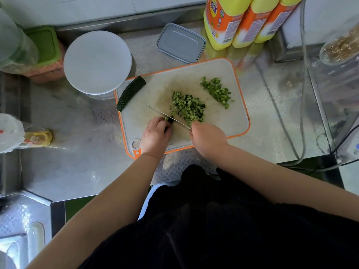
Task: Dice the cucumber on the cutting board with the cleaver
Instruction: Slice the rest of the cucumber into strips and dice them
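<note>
A white cutting board (229,117) with an orange rim lies on the steel counter. My right hand (207,138) grips the cleaver (165,114) by its handle, blade edge-down across the board. My left hand (155,133) holds down a short stub of cucumber strips (169,119) against the blade's near side. A pile of diced cucumber (187,107) lies just beyond the blade. A second, smaller pile of dice (217,92) sits further right. An uncut dark green cucumber piece (131,92) rests on the board's left edge.
A white round lid or bowl (97,61) stands left of the board. A grey lidded box (180,43) sits behind the board, with three yellow bottles (242,22) to its right. Cables (303,113) run across the counter's right side. A jar (37,137) lies at the left.
</note>
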